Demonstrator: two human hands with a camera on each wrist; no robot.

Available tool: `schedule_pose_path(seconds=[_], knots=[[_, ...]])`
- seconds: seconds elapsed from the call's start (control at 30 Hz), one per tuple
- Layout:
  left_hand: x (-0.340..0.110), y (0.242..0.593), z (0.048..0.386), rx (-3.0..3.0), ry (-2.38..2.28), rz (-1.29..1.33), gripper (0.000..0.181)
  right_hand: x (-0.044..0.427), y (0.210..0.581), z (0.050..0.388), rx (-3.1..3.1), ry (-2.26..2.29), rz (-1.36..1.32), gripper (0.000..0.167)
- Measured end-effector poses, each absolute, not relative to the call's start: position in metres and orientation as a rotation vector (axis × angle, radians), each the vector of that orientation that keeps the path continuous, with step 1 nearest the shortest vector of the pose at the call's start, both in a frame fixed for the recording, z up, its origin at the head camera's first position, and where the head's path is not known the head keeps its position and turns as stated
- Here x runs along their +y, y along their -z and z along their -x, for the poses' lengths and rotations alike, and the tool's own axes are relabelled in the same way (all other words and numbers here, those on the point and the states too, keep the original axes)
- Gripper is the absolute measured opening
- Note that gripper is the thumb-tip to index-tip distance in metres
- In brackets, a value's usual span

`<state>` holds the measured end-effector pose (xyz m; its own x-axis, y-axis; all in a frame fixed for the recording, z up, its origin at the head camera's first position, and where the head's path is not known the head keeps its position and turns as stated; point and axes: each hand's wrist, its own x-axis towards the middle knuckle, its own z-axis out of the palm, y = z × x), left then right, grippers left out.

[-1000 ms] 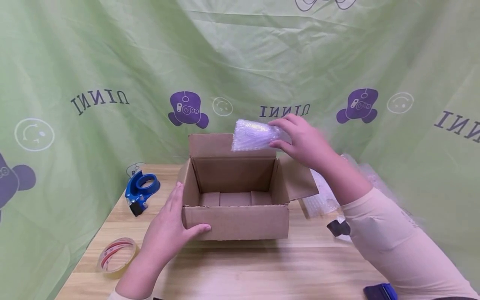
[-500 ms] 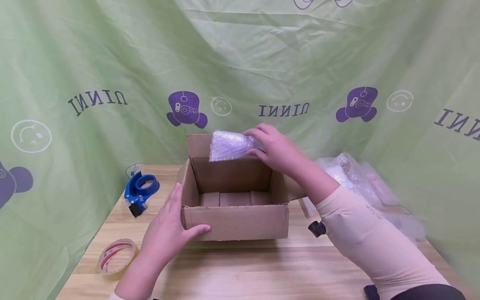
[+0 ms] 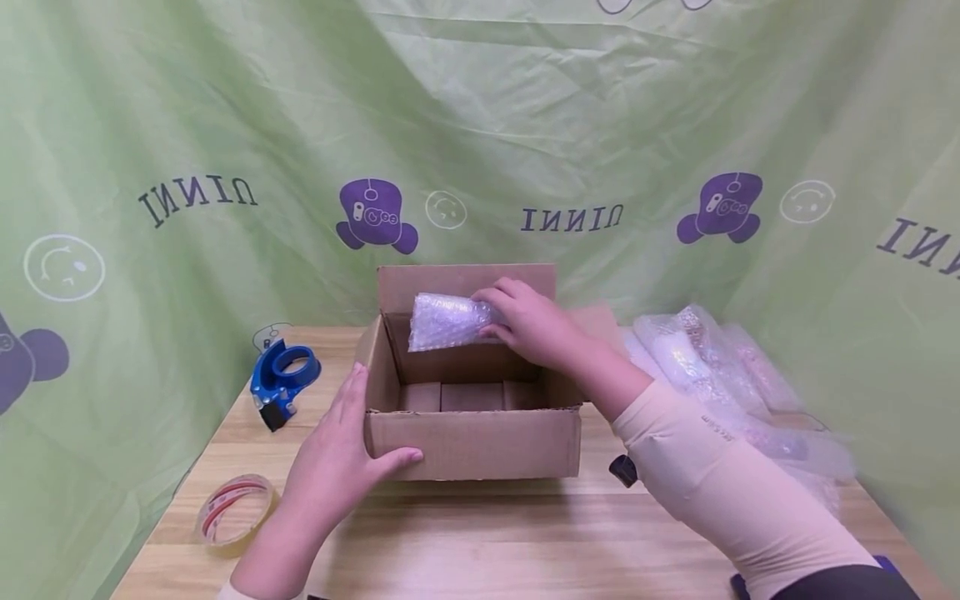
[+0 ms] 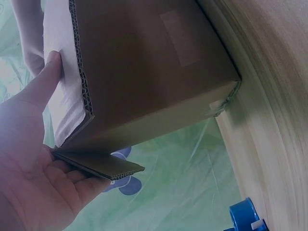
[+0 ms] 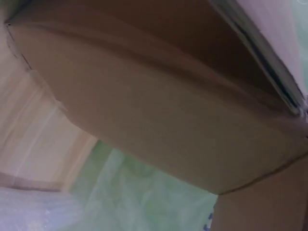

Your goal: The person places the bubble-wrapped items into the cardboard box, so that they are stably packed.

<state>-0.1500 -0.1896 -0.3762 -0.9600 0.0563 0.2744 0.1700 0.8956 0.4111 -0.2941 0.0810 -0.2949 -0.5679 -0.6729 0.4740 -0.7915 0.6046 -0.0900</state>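
Note:
An uncovered cardboard box stands in the middle of the table, flaps folded outward. My left hand grips its near left corner; in the left wrist view the thumb lies on the front flap and the fingers are behind the side flap. Over the box's opening, my right hand pinches one end of a bubble-wrapped bundle, which points left, nearly level. What is inside the wrap cannot be made out. The right wrist view shows a cardboard flap but neither the hand nor the bundle.
Left of the box lie a blue tape dispenser and a roll of clear tape. Several bubble-wrapped pieces are heaped at the right, partly behind the forearm. A small black object sits near the box. A green printed curtain hangs behind.
My right hand has carried the bubble-wrapped bundle left and down, from above the box's back right side to just over its opening. The left hand has stayed at the corner.

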Motion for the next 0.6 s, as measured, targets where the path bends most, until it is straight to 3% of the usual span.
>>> schedule_pose_path(seconds=[0.27, 0.6], knots=[[-0.189, 0.377, 0.150, -2.788, 0.647, 0.183, 0.129, 0.079, 0.311, 0.296, -2.495, -0.391, -1.202, 0.028], [-0.190, 0.377, 0.148, -2.783, 0.655, 0.189, 0.129, 0.079, 0.322, 0.297, -2.493, -0.410, -1.229, 0.024]])
